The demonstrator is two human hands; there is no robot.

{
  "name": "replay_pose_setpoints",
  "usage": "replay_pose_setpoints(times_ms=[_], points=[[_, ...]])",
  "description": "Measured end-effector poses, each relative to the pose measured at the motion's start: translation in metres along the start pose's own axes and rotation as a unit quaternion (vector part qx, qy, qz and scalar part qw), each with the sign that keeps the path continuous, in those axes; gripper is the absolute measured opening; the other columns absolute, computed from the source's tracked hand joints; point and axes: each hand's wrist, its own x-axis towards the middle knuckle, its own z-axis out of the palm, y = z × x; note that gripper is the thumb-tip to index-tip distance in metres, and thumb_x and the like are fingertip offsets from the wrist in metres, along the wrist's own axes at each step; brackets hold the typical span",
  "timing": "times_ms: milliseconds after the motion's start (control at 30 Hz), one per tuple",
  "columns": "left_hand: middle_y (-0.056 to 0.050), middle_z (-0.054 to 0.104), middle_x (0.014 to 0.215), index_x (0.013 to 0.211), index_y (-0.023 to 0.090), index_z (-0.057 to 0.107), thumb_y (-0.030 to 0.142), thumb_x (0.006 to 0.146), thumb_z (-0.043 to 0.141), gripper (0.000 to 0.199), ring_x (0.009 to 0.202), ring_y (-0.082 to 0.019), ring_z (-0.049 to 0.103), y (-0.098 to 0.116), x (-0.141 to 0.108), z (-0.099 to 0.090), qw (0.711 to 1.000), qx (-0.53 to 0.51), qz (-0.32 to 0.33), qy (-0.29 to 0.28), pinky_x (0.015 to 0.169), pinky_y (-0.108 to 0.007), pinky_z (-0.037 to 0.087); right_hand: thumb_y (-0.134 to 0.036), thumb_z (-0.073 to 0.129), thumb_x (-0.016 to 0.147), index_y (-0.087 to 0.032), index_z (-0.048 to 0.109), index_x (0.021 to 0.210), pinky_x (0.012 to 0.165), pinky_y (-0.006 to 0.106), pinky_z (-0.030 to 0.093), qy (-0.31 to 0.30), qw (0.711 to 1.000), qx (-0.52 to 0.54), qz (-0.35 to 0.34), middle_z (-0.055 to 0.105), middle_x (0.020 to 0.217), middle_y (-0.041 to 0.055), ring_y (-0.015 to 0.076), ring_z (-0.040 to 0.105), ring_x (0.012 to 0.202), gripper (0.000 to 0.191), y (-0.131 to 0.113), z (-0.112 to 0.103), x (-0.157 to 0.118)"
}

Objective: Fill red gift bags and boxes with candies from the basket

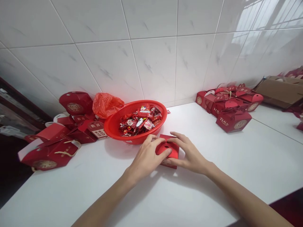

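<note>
A small red gift box (174, 152) stands on the white table, with a dark hole in its top flap. My left hand (149, 154) grips it from the left, the thumb lying across the top near the hole. From the right, my right hand (189, 153) holds the same box, its index finger on the top and its thumb low at the front side. Part of the box is hidden under my fingers. Just behind my hands is a red plastic basket (136, 140) holding several wrapped candies (142, 119).
Several red gift boxes (56, 154) are piled at the left, beside a crumpled orange-red plastic bag (106, 105). More red boxes (234, 121) stand at the back right. Beyond them sits a brown cardboard box (279, 91). A tiled wall (156, 66) borders the table (227, 164).
</note>
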Motion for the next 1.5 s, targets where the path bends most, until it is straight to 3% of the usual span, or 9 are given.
replay_pose_setpoints(times_ms=[100,233,433,633,800,867,1067,1300,1500], points=[[-0.008,0.059,0.12,0.119,0.027,0.07,0.049,0.093,0.053,0.038,0.096,-0.022,0.065,-0.003,0.001,0.001,1.0,-0.009,0.014,-0.006,0.089,-0.038,0.055,-0.055,0.068,0.085,-0.025,0.059,0.13,0.108,0.053,0.045,-0.023,0.999,-0.019,0.018,0.049,0.147,0.0168,0.0347,0.046,0.137,0.055,0.001,-0.007,0.004],[-0.01,0.055,0.133,0.128,0.025,0.064,0.052,0.092,0.055,0.047,0.09,-0.019,0.067,-0.003,0.0,-0.009,0.999,-0.042,0.016,-0.019,0.078,-0.033,0.059,-0.053,0.072,0.082,-0.028,0.059,0.131,0.103,0.05,0.05,-0.042,0.999,-0.002,0.004,0.06,0.136,0.0122,0.0322,0.058,0.125,0.056,0.012,-0.046,0.004],[-0.009,0.059,0.134,0.118,0.022,0.069,0.042,0.088,0.062,0.037,0.095,-0.019,0.068,-0.001,-0.002,-0.03,0.997,-0.07,0.027,0.014,0.085,-0.034,0.059,-0.06,0.07,0.079,-0.028,0.069,0.106,0.071,0.043,0.059,0.176,0.978,-0.023,0.108,0.074,0.101,0.0085,0.0286,0.07,0.084,0.042,0.051,-0.105,-0.028],[-0.008,0.063,0.128,0.112,0.022,0.071,0.039,0.085,0.065,0.032,0.09,-0.019,0.069,-0.006,0.001,-0.037,0.995,-0.097,0.028,0.019,0.082,-0.033,0.06,-0.064,0.064,0.081,-0.03,0.069,0.108,0.085,0.05,0.056,0.165,0.978,-0.079,0.099,0.073,0.108,0.0082,0.0327,0.067,0.1,0.043,0.061,-0.095,-0.04],[-0.009,0.062,0.13,0.11,0.023,0.072,0.041,0.085,0.064,0.032,0.087,-0.019,0.071,-0.007,0.0,-0.042,0.995,-0.095,0.023,0.005,0.079,-0.034,0.061,-0.068,0.064,0.08,-0.027,0.058,0.131,0.104,0.061,0.041,0.167,0.961,-0.203,0.088,0.048,0.148,0.0169,0.0427,0.043,0.137,0.066,0.051,-0.072,-0.026],[-0.009,0.062,0.131,0.11,0.024,0.072,0.042,0.085,0.064,0.032,0.087,-0.019,0.071,-0.008,0.0,-0.045,0.996,-0.088,0.018,0.006,0.079,-0.034,0.061,-0.069,0.064,0.078,-0.026,0.053,0.137,0.103,0.064,0.04,0.13,0.956,-0.242,0.104,0.041,0.151,0.0198,0.0453,0.04,0.138,0.073,0.052,-0.064,-0.022],[-0.008,0.061,0.134,0.112,0.025,0.072,0.045,0.087,0.063,0.034,0.087,-0.018,0.071,-0.011,-0.001,-0.052,0.997,-0.07,0.012,0.002,0.08,-0.033,0.061,-0.054,0.049,0.093,-0.027,0.058,0.129,0.101,0.062,0.041,0.105,0.952,-0.269,0.102,0.055,0.134,0.0174,0.0386,0.053,0.124,0.046,0.06,-0.055,-0.024],[-0.008,0.062,0.132,0.111,0.025,0.073,0.052,0.086,0.062,0.039,0.089,-0.02,0.072,-0.012,-0.002,-0.059,0.998,-0.065,0.017,0.009,0.079,-0.033,0.061,-0.058,0.057,0.087,-0.025,0.064,0.125,0.098,0.056,0.047,0.131,0.955,-0.226,0.14,0.057,0.131,0.0168,0.038,0.055,0.118,0.051,0.064,-0.071,-0.035],[-0.006,0.064,0.133,0.114,0.028,0.073,0.051,0.085,0.064,0.039,0.096,-0.022,0.072,-0.015,-0.004,-0.071,0.998,-0.056,0.002,0.027,0.085,-0.034,0.06,-0.066,0.057,0.083,-0.023,0.067,0.115,0.095,0.053,0.048,0.262,0.908,-0.29,0.15,0.066,0.118,0.0144,0.0368,0.06,0.113,0.054,0.075,-0.126,-0.078]])
